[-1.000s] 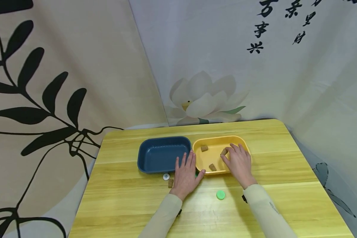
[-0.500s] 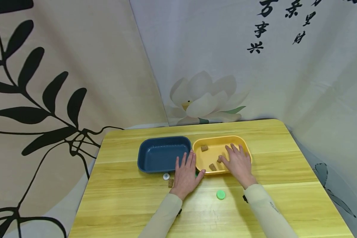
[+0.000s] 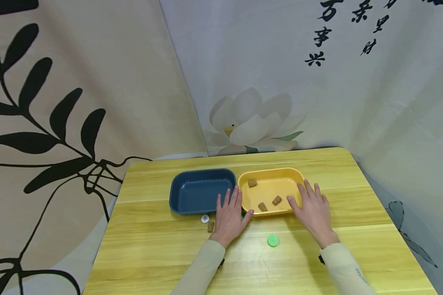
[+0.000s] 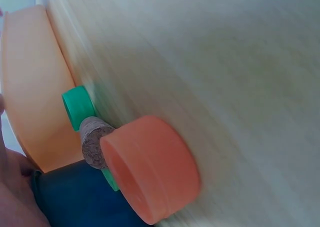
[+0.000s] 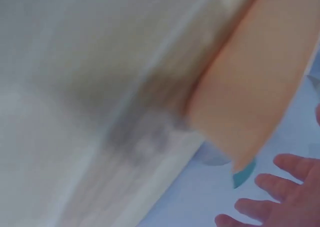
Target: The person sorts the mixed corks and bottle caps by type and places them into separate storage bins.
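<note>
In the head view my left hand [image 3: 229, 221] lies with extended fingers over the adjoining rims of the blue tray [image 3: 177, 209] and the yellow tray [image 3: 269, 172]. Its thumb is at the yellow tray's near edge. My right hand [image 3: 313, 211], fingers spread and holding nothing, is over the yellow tray's right end. Inside that tray lie three corks, one at the back left [image 3: 252, 183], one near the front [image 3: 262, 207] and one further right [image 3: 277, 200]. Spread fingers [image 5: 285, 197] of my right hand appear beside the tray wall in the right wrist view.
On the table [image 3: 151, 254], a white cap [image 3: 205, 218] and a cork [image 3: 210, 227] sit left of my left hand; a green cap [image 3: 272, 240] lies nearer me. The left wrist view shows an orange cap [image 4: 160, 167], a cork [image 4: 95, 142] and a green cap [image 4: 79, 107] before the trays.
My right hand was pinching a cork over the yellow tray; it let the cork down inside and moved right to the tray's end. My left hand has stayed in place.
</note>
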A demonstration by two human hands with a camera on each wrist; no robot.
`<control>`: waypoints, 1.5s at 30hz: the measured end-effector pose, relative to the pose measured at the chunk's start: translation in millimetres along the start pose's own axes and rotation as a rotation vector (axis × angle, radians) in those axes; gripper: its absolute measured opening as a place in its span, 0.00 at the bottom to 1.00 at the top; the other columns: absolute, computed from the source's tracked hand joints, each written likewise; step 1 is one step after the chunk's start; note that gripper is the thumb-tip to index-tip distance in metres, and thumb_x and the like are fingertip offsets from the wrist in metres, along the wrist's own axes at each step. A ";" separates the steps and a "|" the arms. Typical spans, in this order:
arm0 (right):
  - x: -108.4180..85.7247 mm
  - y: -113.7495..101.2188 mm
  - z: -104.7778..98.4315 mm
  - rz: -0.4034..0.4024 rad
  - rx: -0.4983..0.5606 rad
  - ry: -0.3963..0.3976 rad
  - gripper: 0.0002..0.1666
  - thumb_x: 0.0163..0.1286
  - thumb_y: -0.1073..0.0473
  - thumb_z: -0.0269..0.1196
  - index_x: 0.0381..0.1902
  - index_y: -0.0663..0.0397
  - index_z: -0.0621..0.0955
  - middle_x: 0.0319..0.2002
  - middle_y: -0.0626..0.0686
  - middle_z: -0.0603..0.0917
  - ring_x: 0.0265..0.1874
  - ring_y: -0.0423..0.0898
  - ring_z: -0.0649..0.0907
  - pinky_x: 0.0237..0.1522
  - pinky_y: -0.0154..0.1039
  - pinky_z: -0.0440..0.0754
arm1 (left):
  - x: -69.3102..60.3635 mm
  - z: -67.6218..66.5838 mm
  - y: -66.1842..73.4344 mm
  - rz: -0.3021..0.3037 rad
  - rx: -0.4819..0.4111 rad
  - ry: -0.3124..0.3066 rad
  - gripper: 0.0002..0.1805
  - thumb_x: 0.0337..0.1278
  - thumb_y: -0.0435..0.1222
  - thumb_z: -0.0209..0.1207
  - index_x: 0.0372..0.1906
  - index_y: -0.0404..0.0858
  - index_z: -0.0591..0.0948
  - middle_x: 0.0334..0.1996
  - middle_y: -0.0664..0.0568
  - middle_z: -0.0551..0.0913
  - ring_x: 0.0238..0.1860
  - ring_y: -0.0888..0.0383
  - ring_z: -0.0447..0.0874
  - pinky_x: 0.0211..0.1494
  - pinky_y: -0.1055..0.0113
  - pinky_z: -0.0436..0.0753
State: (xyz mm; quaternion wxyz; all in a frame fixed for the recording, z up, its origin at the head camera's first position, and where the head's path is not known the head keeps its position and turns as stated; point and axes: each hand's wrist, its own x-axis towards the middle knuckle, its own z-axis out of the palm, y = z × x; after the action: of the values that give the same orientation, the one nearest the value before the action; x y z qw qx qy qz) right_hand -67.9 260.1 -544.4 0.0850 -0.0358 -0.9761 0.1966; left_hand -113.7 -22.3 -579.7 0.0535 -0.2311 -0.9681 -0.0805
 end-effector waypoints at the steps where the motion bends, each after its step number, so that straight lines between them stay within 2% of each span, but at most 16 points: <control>1: -1.0 4.0 1.0 0.005 -0.004 -0.005 0.46 0.80 0.33 0.49 0.77 0.64 0.66 0.78 0.70 0.60 0.75 0.76 0.56 0.67 0.78 0.56 | -0.4 -0.4 -0.8 -0.001 -0.003 0.001 0.46 0.75 0.67 0.41 0.82 0.38 0.60 0.83 0.48 0.53 0.81 0.43 0.53 0.79 0.37 0.51; 6: -4.0 20.8 7.2 0.024 -0.013 -0.057 0.51 0.80 0.31 0.45 0.80 0.68 0.58 0.79 0.72 0.54 0.76 0.77 0.52 0.66 0.79 0.55 | -2.2 -1.9 -4.6 -0.011 -0.021 -0.006 0.46 0.75 0.66 0.41 0.82 0.38 0.59 0.83 0.48 0.52 0.82 0.43 0.50 0.79 0.36 0.48; 11: -5.6 27.9 11.4 0.026 0.013 -0.108 0.52 0.81 0.31 0.44 0.81 0.68 0.52 0.80 0.71 0.52 0.76 0.77 0.51 0.66 0.81 0.52 | -3.4 -5.0 -7.3 -0.007 -0.039 -0.013 0.47 0.75 0.67 0.40 0.82 0.38 0.58 0.83 0.47 0.51 0.82 0.40 0.48 0.79 0.34 0.47; 16: -6.3 30.3 12.7 0.023 0.033 -0.119 0.52 0.81 0.31 0.43 0.82 0.67 0.50 0.80 0.70 0.50 0.77 0.76 0.51 0.66 0.81 0.51 | -8.2 -16.0 -12.7 -0.005 -0.082 -0.011 0.46 0.75 0.65 0.42 0.84 0.39 0.54 0.84 0.48 0.47 0.83 0.41 0.43 0.78 0.31 0.45; 20: -8.1 32.8 12.4 0.021 0.035 -0.115 0.52 0.82 0.32 0.43 0.82 0.67 0.50 0.80 0.70 0.50 0.76 0.77 0.51 0.65 0.82 0.52 | -17.6 -26.8 -30.4 -0.010 -0.133 0.050 0.46 0.76 0.63 0.45 0.84 0.39 0.54 0.84 0.48 0.47 0.83 0.40 0.43 0.78 0.31 0.45; 25: -10.9 35.7 10.0 0.021 0.033 -0.115 0.51 0.82 0.32 0.42 0.82 0.67 0.48 0.80 0.71 0.51 0.76 0.77 0.51 0.65 0.81 0.52 | -37.1 -36.1 -63.5 -0.042 -0.156 0.137 0.45 0.76 0.62 0.46 0.83 0.37 0.57 0.84 0.45 0.49 0.82 0.38 0.44 0.77 0.30 0.45; 30: -12.5 36.4 6.8 0.021 0.038 -0.117 0.51 0.82 0.32 0.43 0.82 0.67 0.48 0.80 0.72 0.51 0.76 0.78 0.51 0.65 0.81 0.52 | -56.4 -42.7 -93.2 -0.099 -0.155 0.156 0.45 0.75 0.61 0.49 0.82 0.35 0.57 0.83 0.44 0.50 0.82 0.36 0.45 0.76 0.29 0.45; 34: -12.8 37.0 6.0 0.015 0.036 -0.111 0.51 0.82 0.33 0.43 0.82 0.67 0.49 0.80 0.72 0.51 0.75 0.78 0.52 0.65 0.81 0.53 | -66.3 -45.7 -114.8 -0.176 -0.167 0.153 0.45 0.74 0.58 0.52 0.82 0.33 0.57 0.83 0.41 0.49 0.81 0.34 0.44 0.75 0.26 0.47; 37: -13.3 37.0 6.5 0.009 0.043 -0.100 0.51 0.82 0.33 0.43 0.82 0.68 0.49 0.79 0.73 0.52 0.75 0.78 0.52 0.64 0.82 0.53 | -69.2 -46.7 -130.9 -0.268 -0.193 0.135 0.46 0.75 0.59 0.51 0.82 0.33 0.55 0.83 0.40 0.47 0.82 0.34 0.41 0.74 0.24 0.47; 41: -14.1 37.9 8.3 0.004 0.055 -0.090 0.50 0.82 0.34 0.44 0.82 0.68 0.49 0.79 0.73 0.53 0.75 0.78 0.53 0.63 0.82 0.54 | -68.8 -45.4 -149.9 -0.392 -0.279 0.112 0.49 0.76 0.61 0.49 0.83 0.33 0.50 0.84 0.39 0.41 0.82 0.34 0.36 0.73 0.24 0.44; 45: -14.0 38.9 9.2 0.006 0.060 -0.095 0.49 0.83 0.34 0.43 0.82 0.67 0.49 0.79 0.72 0.52 0.75 0.77 0.52 0.62 0.82 0.54 | -67.5 -42.4 -161.5 -0.453 -0.329 0.090 0.51 0.75 0.62 0.48 0.83 0.31 0.47 0.84 0.38 0.40 0.82 0.33 0.34 0.72 0.22 0.41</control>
State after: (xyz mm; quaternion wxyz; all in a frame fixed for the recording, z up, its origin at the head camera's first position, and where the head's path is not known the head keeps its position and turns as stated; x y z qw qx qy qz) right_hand -54.4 291.1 -570.1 0.0392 -0.0267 -0.9727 0.2274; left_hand -124.7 -201.7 -568.8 0.0386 -0.0105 -0.9656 -0.2568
